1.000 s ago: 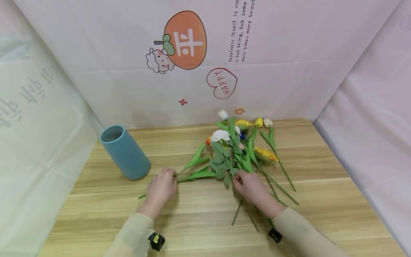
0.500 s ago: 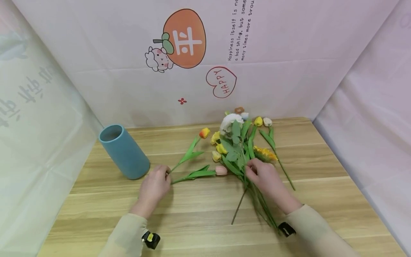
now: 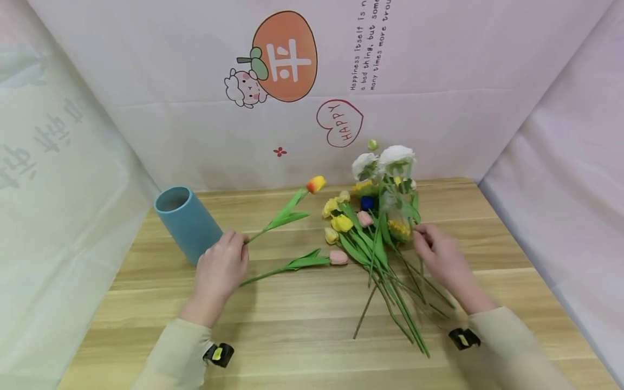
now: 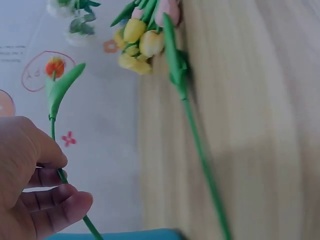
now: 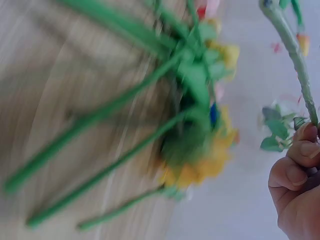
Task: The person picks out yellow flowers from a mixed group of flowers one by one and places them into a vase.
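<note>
Head view: the left hand pinches the green stem of an orange tulip, lifted off the table, its head pointing up and away toward the back wall. The left wrist view confirms it: thumb and fingers curl round the thin stem, a long leaf rising above, the orange bloom small against the backdrop. Just beside that hand, on its far left side, stands a blue vase, upright, mouth open.

Over on the other side, the right hand is at the right edge of the flower pile. The right wrist view shows its fingers curled round a pale green stem; everything else there is a blur of green stems and yellow blooms. From the head view that stem appears to belong to the white flowers, which stand up above the heap against the wall.

A pink tulip lies flat on the wood between the two hands, its stem running toward the left hand but not touching it. Yellow tulips and a small blue bloom sit in the pile, stems fanned toward the person.
</note>
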The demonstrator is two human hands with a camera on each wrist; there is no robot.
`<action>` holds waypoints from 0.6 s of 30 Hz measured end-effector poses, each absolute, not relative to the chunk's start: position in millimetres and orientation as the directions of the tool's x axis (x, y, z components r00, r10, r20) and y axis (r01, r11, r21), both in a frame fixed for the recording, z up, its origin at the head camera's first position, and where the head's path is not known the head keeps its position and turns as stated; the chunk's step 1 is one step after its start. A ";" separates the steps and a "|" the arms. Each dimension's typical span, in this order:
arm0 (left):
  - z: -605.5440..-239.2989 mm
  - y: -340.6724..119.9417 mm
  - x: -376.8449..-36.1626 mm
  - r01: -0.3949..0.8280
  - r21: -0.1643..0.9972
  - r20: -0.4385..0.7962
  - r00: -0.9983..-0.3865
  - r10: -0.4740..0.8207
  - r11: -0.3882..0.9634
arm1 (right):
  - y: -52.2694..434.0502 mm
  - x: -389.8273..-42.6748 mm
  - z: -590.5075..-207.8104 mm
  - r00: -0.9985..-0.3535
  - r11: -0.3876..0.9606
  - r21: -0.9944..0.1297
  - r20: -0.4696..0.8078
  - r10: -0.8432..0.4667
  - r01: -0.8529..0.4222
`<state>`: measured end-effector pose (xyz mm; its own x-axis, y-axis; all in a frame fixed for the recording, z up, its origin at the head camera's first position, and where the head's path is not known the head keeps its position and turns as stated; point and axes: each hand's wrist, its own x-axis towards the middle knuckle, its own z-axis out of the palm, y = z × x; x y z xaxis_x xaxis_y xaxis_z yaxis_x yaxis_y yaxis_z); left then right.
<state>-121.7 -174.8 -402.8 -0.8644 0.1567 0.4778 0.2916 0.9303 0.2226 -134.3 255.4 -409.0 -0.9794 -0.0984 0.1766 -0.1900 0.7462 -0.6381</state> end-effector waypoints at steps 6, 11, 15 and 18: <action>-377.7 -173.8 -124.4 0.356 0.087 0.599 -0.765 0.237 0.930 | 299.6 -133.8 -418.1 -0.981 0.788 -0.598 0.188 -0.043 -0.149; -353.3 -173.9 -128.5 0.395 -0.028 0.680 -0.665 0.307 0.918 | 330.4 -135.1 -435.8 -0.986 0.819 -0.563 0.164 -0.020 -0.110; -335.3 -173.8 -134.3 0.419 -0.127 0.716 -0.588 0.376 0.899 | 345.7 -135.8 -450.0 -0.994 0.838 -0.540 0.109 -0.019 -0.076; -322.0 -175.1 -139.9 0.428 -0.176 0.737 -0.540 0.406 0.887 | 351.5 -136.1 -457.0 -0.997 0.848 -0.527 0.078 -0.023 -0.061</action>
